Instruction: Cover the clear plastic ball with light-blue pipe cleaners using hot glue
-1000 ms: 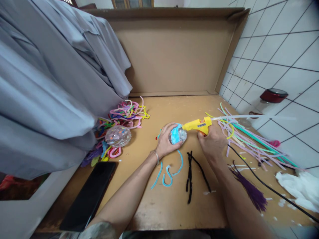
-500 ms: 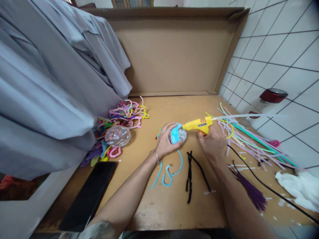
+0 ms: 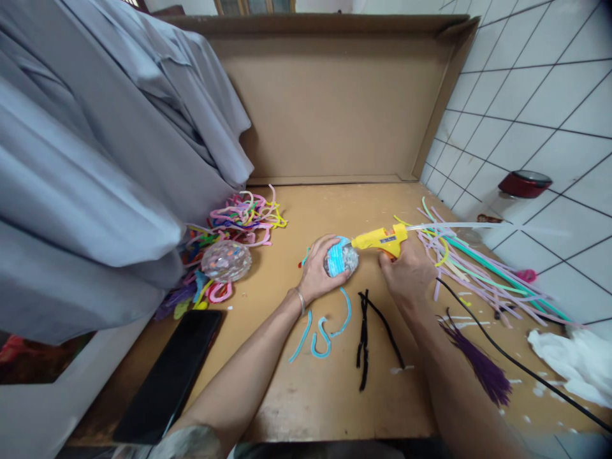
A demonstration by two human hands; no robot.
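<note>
My left hand (image 3: 319,266) is wrapped around a rounded clear container (image 3: 351,258) with blue pipe cleaner strips (image 3: 336,257) across its surface. In my right hand (image 3: 408,268) is a yellow hot glue gun (image 3: 380,240), a long clear glue stick (image 3: 454,224) jutting from its back. The gun's nozzle touches or nearly touches the blue strips. On the table just below lie loose light blue pipe cleaner pieces (image 3: 321,344) and several black ones (image 3: 364,344). A small red and green bit peeks out behind my left hand.
Tangled colourful pipe cleaners (image 3: 248,217) and a clear faceted bowl (image 3: 226,261) sit at left, near a black phone (image 3: 169,376). At right are long pipe cleaners (image 3: 478,261), a purple bundle (image 3: 482,366), white tissue (image 3: 574,360), a red-lidded jar (image 3: 524,183) and the gun's black cord (image 3: 502,350).
Both hands stay almost in place. The glue stick's rear end has dipped slightly, and the nozzle has shifted a little on the blue strips.
</note>
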